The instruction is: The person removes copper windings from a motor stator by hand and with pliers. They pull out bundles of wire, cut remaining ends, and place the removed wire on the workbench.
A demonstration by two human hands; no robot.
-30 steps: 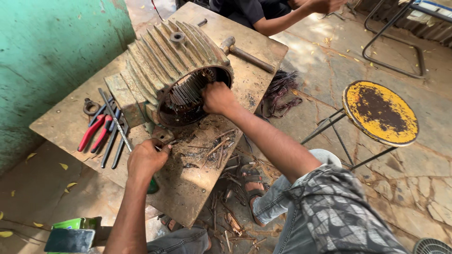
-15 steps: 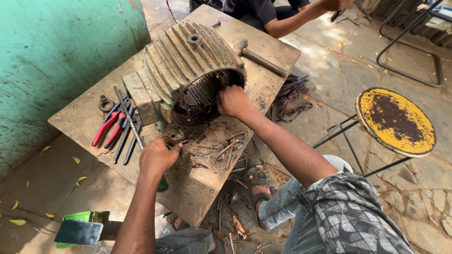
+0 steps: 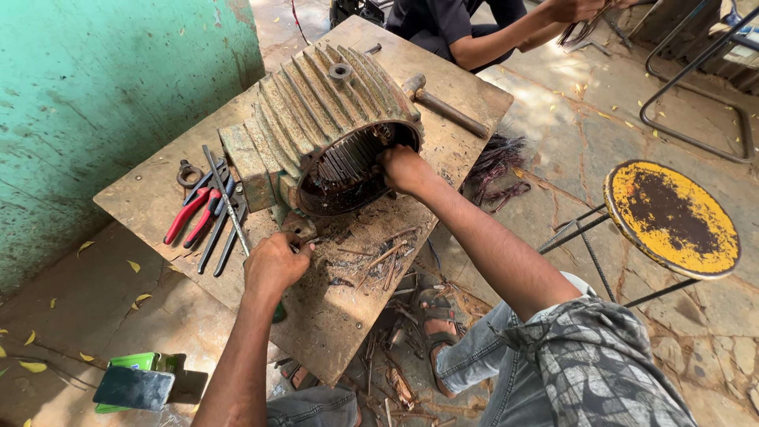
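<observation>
On the bench [image 3: 332, 332], finned cast motor housing [image 3: 316, 134]: I judge it heavy, rigid, greasy, best gripped at the bore rim, where my right hand [image 3: 403, 168] curls, left hand [image 3: 273, 265] fisted at its foot

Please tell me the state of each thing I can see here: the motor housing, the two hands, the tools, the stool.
Motor housing: lying on its side, open end toward the person.
Right hand: gripping the rim of the open end.
Left hand: closed at the housing's foot; what it holds is hidden.
Pliers: lying flat, jaws closed.
Hammer: lying flat behind the housing.
Stool: upright, seat rusty, nothing on it.
Table: littered with wire scraps.
</observation>
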